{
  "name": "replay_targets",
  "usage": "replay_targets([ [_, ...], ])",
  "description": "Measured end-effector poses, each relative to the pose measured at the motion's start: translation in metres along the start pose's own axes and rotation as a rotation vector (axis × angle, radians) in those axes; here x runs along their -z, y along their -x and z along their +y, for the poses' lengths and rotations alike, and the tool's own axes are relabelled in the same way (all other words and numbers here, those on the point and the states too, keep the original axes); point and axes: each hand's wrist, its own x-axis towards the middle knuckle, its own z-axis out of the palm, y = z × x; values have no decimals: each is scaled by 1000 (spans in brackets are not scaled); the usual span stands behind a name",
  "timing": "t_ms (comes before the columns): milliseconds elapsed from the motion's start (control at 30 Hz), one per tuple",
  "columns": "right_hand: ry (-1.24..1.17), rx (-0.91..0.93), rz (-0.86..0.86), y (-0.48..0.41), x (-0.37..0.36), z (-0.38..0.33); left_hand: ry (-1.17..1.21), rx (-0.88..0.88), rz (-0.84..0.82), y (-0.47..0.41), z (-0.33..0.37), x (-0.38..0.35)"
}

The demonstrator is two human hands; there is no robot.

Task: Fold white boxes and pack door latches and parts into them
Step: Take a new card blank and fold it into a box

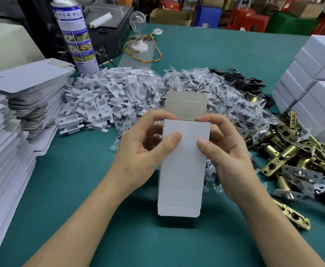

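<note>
A white box (182, 170) stands opened out in the middle, above the green table (80, 189). Its far flap points up and shows grey card inside, and its near flap hangs down. My left hand (140, 151) grips the box's left side, thumb on the front face and fingers curled round the top edge. My right hand (227, 153) grips the right side the same way. Brass door latches (296, 160) lie heaped at the right. Bagged screw packets (196, 89) and white plastic inserts (96, 95) are piled behind the box.
Tall stacks of flat white box blanks (13, 116) fill the left edge. Folded white boxes (315, 83) are stacked at the far right. A spray can (75, 33), a bulb on a wired base (139, 31) and black plates (242, 79) stand further back.
</note>
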Motion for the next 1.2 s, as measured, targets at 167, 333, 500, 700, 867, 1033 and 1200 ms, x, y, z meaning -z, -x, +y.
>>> replay_targets([
  [167, 52, -30, -4, -1, 2, 0, 79, 100, -34, -2, 0, 0],
  [333, 74, -67, 86, -3, 4, 2, 94, 197, -56, -4, -1, 2],
  [500, -66, -198, 282, -7, 5, -1, 106, 269, -173, -2, 0, 0],
  [700, -57, -279, 299, -7, 3, 0, -9, 266, -194, -1, -1, 0],
  [867, -108, -238, 199, -6, 5, -2, -67, 251, -179, -1, -3, -1],
  [1033, -27, -230, 127, -4, 6, 1, -44, 273, -192, -2, -6, -1],
  [1200, -52, -223, 39, -2, 6, 2, -86, 267, -139, -4, -8, 1],
])
